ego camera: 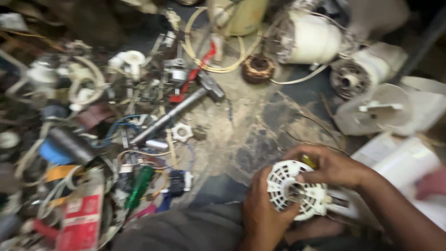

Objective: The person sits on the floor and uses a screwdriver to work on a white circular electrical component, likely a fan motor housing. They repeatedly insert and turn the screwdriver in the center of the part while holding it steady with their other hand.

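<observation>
White plastic motor housing, round and slotted, sits low right in our lap area, clasped from both sides. Left hand cups its lower edge, grip closed on it; right hand curls over the top, fingers bent, also grasping it. Beyond, on the stained floor: a hammer, green-handled screwdriver, copper winding, tangled wires, blurred.

Motion blur smears the left clutter; a pink shape is cut off.

Dim warm light, heavy motion blur
</observation>
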